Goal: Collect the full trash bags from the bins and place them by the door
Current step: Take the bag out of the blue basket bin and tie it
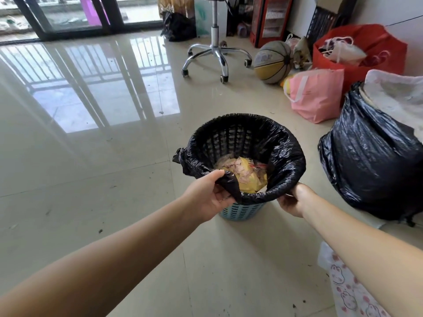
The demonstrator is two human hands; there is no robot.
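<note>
Black, crinkled plastic is what my left hand (207, 193) pinches: a fold of the trash bag (283, 154) pulled off the near rim, thumb on top and fingers curled beneath; my right hand (291, 201) grips the same liner at the near right edge, its fingers tucked under the overhang where I cannot see them; the bag lines a round, pale blue bin (240, 211) of slotted plastic lattice, standing on the floor (91, 179) just ahead of me, with a knot of bag bunched at its left rim; inside lie yellow wrappers and pinkish scraps (246, 173); I can read no writing on any of it; the floor is glossy cream tile, speckled with grit; to the right sits a bulging black sack (366, 161), beyond it a pink bag (318, 97), a red bag (366, 42) and a worn basketball (272, 62); farther off, a chrome chair base (216, 53) on castors, and dark-framed glass doors (68, 17) at the far left.
</note>
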